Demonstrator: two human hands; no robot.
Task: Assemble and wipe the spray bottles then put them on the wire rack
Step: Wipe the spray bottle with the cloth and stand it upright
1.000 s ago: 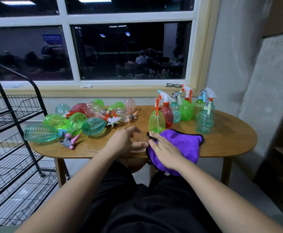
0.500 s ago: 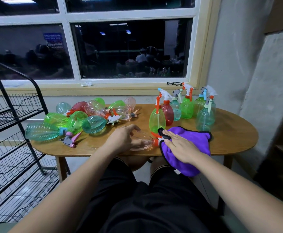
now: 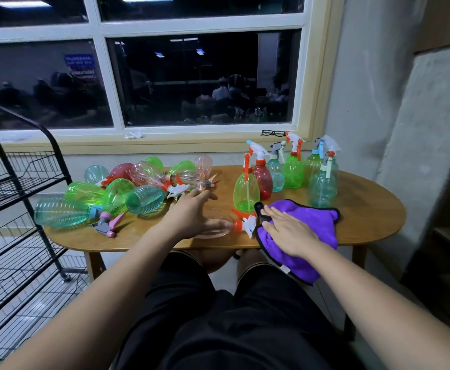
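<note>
Left hand [image 3: 192, 214], fingers splayed, rests on a clear plastic spray bottle [image 3: 220, 232]; right hand [image 3: 288, 233] lies flat-fingered on plush purple cloth [image 3: 317, 222].

I am seeing the left hand [image 3: 192, 216] covering much of the clear bottle [image 3: 220, 232]. The left edge is cutting off the wire rack [image 3: 18, 166].

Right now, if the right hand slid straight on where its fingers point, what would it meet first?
Probably the upright green bottle, just past the edge of the purple cloth; depth is unclear.
</note>
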